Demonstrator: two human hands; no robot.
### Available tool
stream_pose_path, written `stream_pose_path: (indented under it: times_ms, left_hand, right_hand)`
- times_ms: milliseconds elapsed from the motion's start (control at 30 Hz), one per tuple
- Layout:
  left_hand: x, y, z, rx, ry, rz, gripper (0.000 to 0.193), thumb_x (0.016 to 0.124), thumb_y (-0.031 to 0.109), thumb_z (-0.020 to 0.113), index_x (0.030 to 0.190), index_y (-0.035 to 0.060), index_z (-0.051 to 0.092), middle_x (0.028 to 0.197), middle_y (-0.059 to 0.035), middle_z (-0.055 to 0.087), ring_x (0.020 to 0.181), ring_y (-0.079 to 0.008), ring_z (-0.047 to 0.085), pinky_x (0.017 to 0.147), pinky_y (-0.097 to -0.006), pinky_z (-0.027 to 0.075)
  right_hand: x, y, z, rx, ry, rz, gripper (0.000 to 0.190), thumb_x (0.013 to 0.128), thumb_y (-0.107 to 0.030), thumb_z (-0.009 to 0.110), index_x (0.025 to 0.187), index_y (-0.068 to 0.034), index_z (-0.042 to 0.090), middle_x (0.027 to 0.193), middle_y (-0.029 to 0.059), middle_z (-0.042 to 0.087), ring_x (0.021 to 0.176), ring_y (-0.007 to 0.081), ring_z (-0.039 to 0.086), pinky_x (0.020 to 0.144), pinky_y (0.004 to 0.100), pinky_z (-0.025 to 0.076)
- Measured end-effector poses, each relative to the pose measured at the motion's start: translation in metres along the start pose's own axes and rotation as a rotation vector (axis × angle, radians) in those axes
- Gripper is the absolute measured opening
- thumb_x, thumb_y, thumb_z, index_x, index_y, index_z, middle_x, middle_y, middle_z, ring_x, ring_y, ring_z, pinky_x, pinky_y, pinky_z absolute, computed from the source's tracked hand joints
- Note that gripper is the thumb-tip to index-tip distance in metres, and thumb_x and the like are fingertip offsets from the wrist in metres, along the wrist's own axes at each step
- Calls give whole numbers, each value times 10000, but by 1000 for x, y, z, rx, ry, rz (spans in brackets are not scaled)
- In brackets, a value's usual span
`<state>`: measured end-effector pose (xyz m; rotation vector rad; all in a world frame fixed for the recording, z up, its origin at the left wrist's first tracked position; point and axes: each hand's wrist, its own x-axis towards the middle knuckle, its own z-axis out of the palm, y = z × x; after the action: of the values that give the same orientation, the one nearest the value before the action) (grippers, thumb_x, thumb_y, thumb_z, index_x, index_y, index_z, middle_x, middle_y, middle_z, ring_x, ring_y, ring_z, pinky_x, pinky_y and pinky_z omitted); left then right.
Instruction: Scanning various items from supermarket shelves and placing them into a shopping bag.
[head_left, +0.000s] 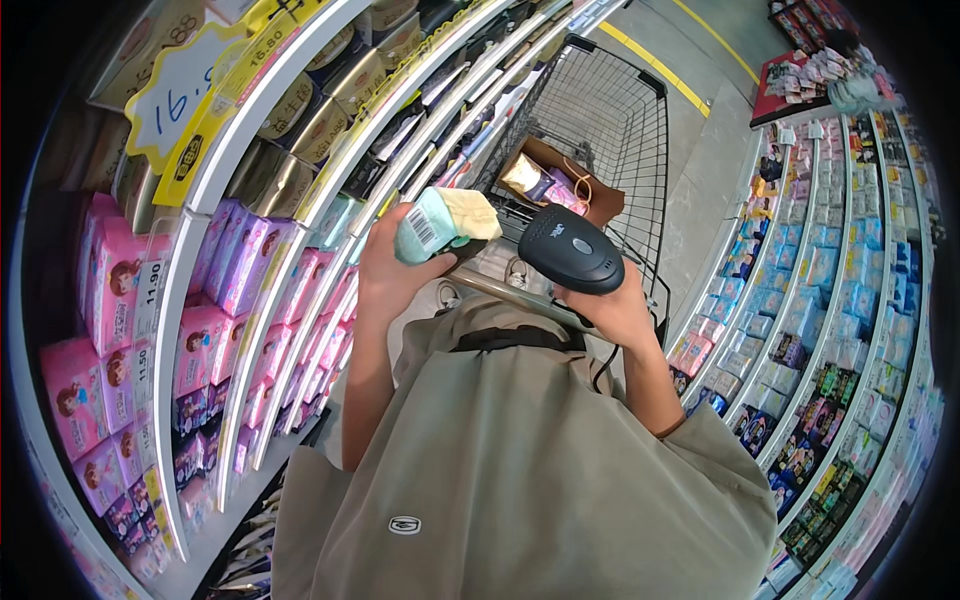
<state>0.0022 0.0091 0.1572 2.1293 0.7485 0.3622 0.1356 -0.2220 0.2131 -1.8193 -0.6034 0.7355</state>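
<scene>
My left hand (397, 270) grips a small soft package (442, 221) in pale green and cream wrapping, with a printed barcode turned up towards me. In my right hand (611, 304) is a black handheld barcode scanner (574, 247), its rounded back facing the camera and a cord running down from it. The package and the scanner are close together but apart. Just beyond them, a cardboard box (604, 199) with a rope handle sits in a black wire shopping cart (600, 90); wrapped packages (551, 184) lie in the box.
Left of me curve shelves (191, 247) stocked with pink and purple packs (206, 341) and gold packages (289, 112). Shelves of blue, pink and dark packs (806, 300) line the right side. The cart's handlebar (517, 296) crosses before my waist. A red display table (776, 97) stands far right.
</scene>
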Motion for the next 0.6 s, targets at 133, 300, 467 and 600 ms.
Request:
stream_pose_path:
  times_ms: [133,300,467,600]
  left_hand:
    - [-4,3,-3,-313,-303,-61,807,564,208,833,1263,52,461,1196,-131,509,1119,-242,492,950,-329,388]
    - [-6,6,3,-579,-625,56,877,543,154,838,1310,44,427,1253,-119,482,1168,-211,456,1002,-311,323]
    - [-4,1,-2,-802,-563,-5,1030,479,47,836,1375,48,329,1273,-110,471,1181,-224,453,1013,-325,318]
    - [1,-1,-1,-1145,-535,-237,978,489,-82,758,1362,11,328,1254,-103,496,1163,-226,485,969,-337,394]
  right_hand:
    - [2,-1,1,257,-99,-71,341,672,-24,721,992,1,603,877,31,647,798,106,581,754,266,471]
    - [1,-3,1,295,-156,-74,366,656,-4,690,1011,17,602,911,42,648,826,102,565,776,264,464]
    - [2,5,-1,373,-226,-73,324,670,11,686,982,16,600,864,56,648,777,105,578,720,264,481]
    - [6,11,-3,753,-225,-19,290,681,42,671,959,10,593,778,80,639,632,134,595,585,264,487]
